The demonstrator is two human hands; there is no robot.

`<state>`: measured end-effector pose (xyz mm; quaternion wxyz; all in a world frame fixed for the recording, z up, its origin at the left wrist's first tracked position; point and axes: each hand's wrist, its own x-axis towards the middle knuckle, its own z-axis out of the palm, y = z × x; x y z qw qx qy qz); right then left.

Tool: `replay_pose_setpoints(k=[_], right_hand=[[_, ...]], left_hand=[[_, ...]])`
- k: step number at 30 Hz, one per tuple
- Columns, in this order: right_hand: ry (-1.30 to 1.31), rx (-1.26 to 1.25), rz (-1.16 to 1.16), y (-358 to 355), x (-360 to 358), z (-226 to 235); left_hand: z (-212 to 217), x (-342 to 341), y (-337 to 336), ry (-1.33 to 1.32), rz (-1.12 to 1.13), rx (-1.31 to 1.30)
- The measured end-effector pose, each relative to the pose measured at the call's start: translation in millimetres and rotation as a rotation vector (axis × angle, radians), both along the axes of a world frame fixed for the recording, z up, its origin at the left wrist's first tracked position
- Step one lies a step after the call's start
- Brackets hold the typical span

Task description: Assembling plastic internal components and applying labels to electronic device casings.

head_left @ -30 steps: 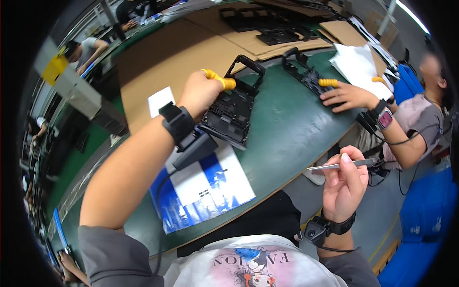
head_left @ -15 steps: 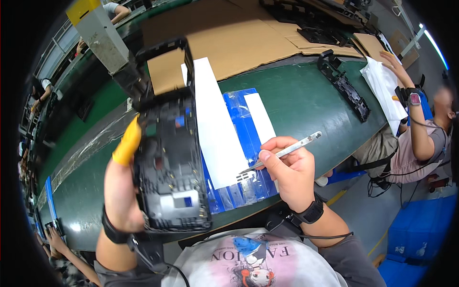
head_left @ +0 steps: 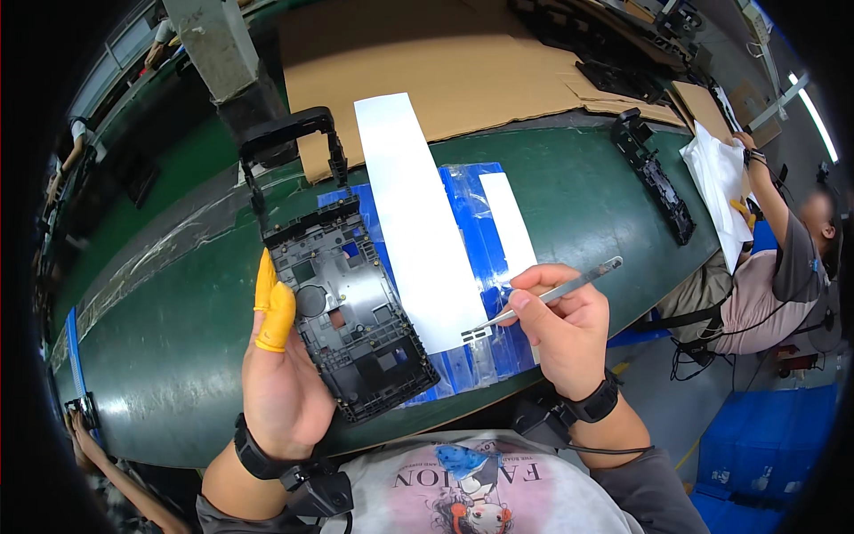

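White shirt [head_left: 427, 485] with dark grey sleeves [head_left: 656, 489], its front bearing a pink print, dark lettering [head_left: 514, 476] and a cartoon figure [head_left: 476, 498]. Black wrist straps [head_left: 598, 400] with black boxes [head_left: 322, 493]; thin black cable [head_left: 614, 450] on the right. Yellow finger covers [head_left: 277, 319] on the left hand [head_left: 289, 392].

Free to cross at right of centre, over the bare green table [head_left: 578, 196], between the narrow white strip [head_left: 507, 214] and the long black frame [head_left: 654, 178]. Open too at left, up to the left grip [head_left: 289, 392]. Blocked left of centre by the tilted black housing [head_left: 356, 294] in that grip. Barred right of lower centre by the right grip [head_left: 569, 338] and tweezers [head_left: 580, 281]; passable only narrowly from there to the housing, above the wide white sheet [head_left: 414, 214].
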<state>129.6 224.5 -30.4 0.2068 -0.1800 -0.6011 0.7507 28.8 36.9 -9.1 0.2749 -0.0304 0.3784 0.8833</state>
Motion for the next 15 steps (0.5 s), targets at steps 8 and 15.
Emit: replay_pose_setpoints(k=[8,15], right_hand=[[0.062,-0.080,0.015,-10.8,4.2,19.8],[0.125,-0.133,0.218,-55.9,-7.9,30.7]], left_hand=[[-6.4,8.8,-3.5,0.012,0.022,-0.018],[-0.8,11.9,-8.0,-0.042,-0.113,0.117]])
